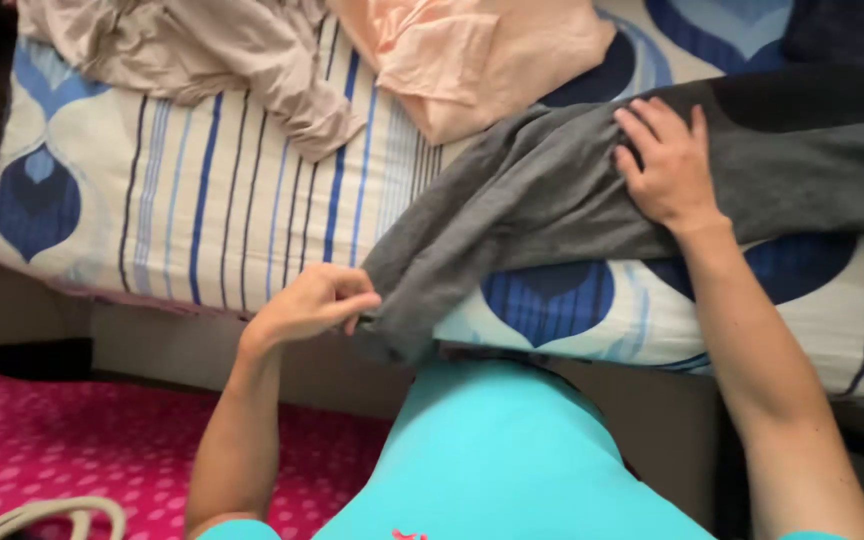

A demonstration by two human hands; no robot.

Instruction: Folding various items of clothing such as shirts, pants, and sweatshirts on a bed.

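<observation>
Two hands work one grey garment [552, 190] spread across the patterned mattress [202, 200]: left hand [312, 303], fingers closed, pinches its hanging end at the bed edge, keeping it taut; right hand [667, 165], fingers open, presses it flat.

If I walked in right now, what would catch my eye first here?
Probably the dark grey garment stretched across the blue-and-white patterned bed sheet: the left hand pinches its end at the bed's edge, and the right hand presses flat on it. Behind lie a crumpled peach cloth and a beige one.
</observation>
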